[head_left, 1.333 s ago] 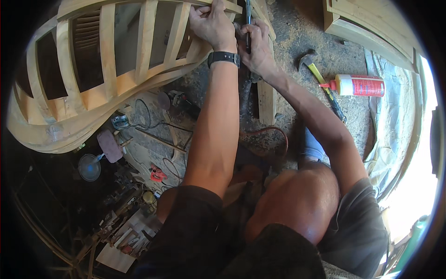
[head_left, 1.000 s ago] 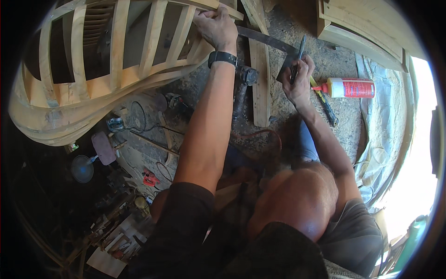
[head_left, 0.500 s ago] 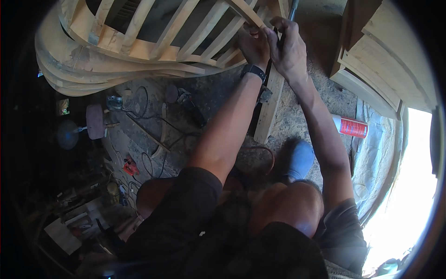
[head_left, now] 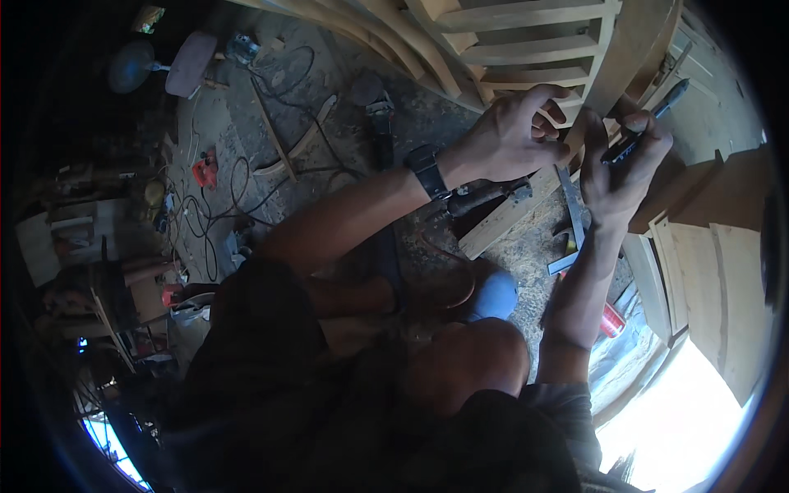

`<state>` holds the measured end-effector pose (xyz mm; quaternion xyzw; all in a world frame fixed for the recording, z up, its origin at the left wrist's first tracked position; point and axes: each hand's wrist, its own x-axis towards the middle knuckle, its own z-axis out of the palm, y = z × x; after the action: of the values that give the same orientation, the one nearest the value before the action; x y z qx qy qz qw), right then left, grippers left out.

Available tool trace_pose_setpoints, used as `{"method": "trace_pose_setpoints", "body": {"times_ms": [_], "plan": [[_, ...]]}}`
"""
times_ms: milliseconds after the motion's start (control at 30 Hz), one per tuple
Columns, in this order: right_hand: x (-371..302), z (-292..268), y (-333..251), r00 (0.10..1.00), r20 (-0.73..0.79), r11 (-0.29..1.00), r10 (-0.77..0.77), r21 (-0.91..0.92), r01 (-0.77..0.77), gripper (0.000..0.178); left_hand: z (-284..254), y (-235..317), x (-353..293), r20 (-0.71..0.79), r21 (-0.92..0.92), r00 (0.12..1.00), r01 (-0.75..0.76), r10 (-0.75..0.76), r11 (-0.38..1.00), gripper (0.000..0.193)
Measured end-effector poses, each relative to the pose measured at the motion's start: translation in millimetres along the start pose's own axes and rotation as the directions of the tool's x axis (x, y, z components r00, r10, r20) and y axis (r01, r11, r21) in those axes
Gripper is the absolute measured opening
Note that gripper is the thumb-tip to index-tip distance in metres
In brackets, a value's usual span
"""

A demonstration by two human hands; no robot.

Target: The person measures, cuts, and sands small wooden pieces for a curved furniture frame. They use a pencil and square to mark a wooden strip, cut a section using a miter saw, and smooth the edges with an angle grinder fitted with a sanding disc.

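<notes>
My left hand (head_left: 526,135), a dark watch on its wrist, is raised at the slatted wooden frame (head_left: 526,53). Its thumb and bent index finger are apart, the thumb beside the end of a curved wooden piece (head_left: 580,135); whether it touches is unclear. My right hand (head_left: 618,177) is closed around a dark, pen-like marker (head_left: 626,148), whose bluish end points up and away to the right. A broad wooden board (head_left: 620,57) rises just beyond both hands. Below the hands, a try square (head_left: 572,205) with a blue stock stands by a plank (head_left: 514,214).
An angle grinder (head_left: 380,131) and tangled cables (head_left: 238,185) lie on the floor to the left, near a red tool (head_left: 205,168). At the right are curved wooden panels (head_left: 699,279) and a red-and-white can (head_left: 611,320). My blue-covered foot (head_left: 496,294) is below the plank.
The view has swung, and the frame now appears further right. My hands have separated; the left no longer pinches at the wood. The try square has come into view.
</notes>
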<state>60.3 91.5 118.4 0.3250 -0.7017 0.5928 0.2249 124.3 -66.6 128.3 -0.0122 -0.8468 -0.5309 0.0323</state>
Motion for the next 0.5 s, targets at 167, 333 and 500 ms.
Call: {"method": "trace_pose_setpoints", "body": {"times_ms": [167, 333, 500], "plan": [[-10.8, 36.9, -43.0, 0.916, 0.358, 0.95, -0.183, 0.304, 0.071, 0.042, -84.4, 53.9, -67.1, 0.021, -0.339, 0.999, -0.031, 0.04, 0.94, 0.07], [-18.4, 83.1, -80.2, 0.818, 0.501, 0.871, -0.281, 0.49, -0.001, 0.041, -165.3, 89.0, -152.2, -0.184, 0.019, 0.973, 0.145, -0.14, 0.989, 0.04], [-10.8, 74.9, -77.7, 0.725, 0.669, 0.943, -0.164, 0.323, -0.085, 0.022, -236.2, 92.5, -253.8, -0.782, -0.153, 0.608, 0.023, -0.135, 0.988, 0.04]]}}
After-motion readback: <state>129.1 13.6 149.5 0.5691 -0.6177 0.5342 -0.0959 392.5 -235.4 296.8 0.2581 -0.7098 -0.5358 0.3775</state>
